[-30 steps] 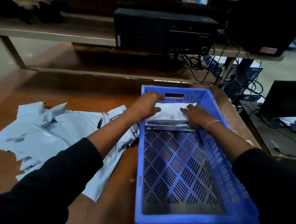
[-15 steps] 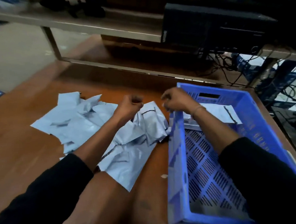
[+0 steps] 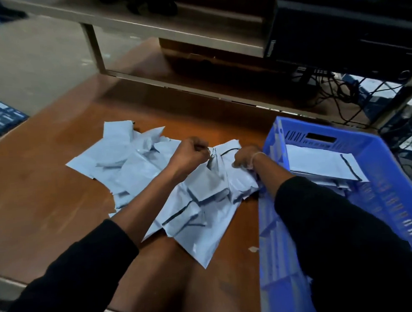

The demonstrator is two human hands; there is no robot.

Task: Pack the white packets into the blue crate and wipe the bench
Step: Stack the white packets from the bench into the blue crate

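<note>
The left hand (image 3: pixel 191 153) is curled into a loose fist above the heap of loose white plastic packets (image 3: pixel 168 182), its fingertips pinched on the upper edge of one crumpled packet (image 3: pixel 221 164) near the crate. The right hand (image 3: pixel 245 158) is also closed, knuckles up, gripping the same packet's other side just left of the crate wall — a thin pale band circles its wrist. Both forearms are bare, reaching forward out of black sleeves (image 3: pixel 324 221) pushed up past the wrists, and the right arm crosses over the crate's left wall.

The blue slotted plastic crate (image 3: pixel 382 169) stands at the right of the heap, touching its nearest packets. Inside, at the crate's far end, lie flat white packets (image 3: pixel 321 163) in a small stack; at least two show, the exact count unclear. The heap left of the crate overlaps too much to count — roughly ten or more. All rest on the brown wooden bench (image 3: pixel 45 189). Beyond the crate sits one black computer case (image 3: pixel 342 34) on a shelf.
</note>
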